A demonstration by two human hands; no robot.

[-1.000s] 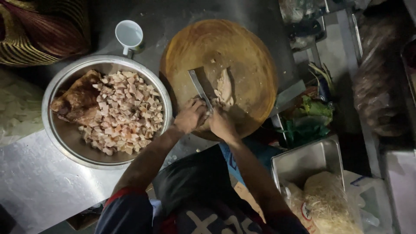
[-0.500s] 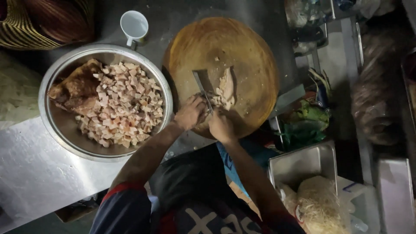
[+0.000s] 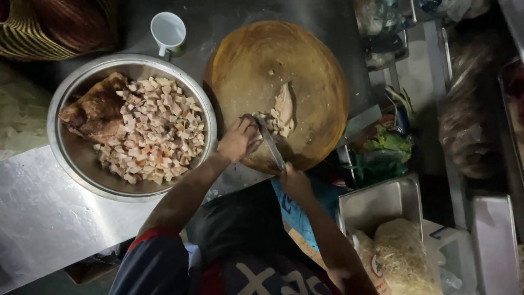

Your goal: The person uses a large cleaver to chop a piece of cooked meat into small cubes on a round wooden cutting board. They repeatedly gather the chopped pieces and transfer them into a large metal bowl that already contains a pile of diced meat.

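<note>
- Steel covers our worktop point(image 3: 49, 218), which shines at the left, while the room around stays dark.
- We count one round wooden board point(image 3: 322, 71), one big metal bowl point(image 3: 65, 158) of diced meat just beside it, and one white cup point(image 3: 168, 31) behind the bowl.
- Our right hand point(image 3: 296, 183) is closed around one cleaver point(image 3: 270, 143) at the near edge of the board.
- Our left hand point(image 3: 237, 139) cups loosely beside the blade, near one meat piece point(image 3: 284, 106) on the board.

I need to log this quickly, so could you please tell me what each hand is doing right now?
Left hand: curled against the cut meat on the chopping board.
Right hand: closed on the cleaver handle.
</note>
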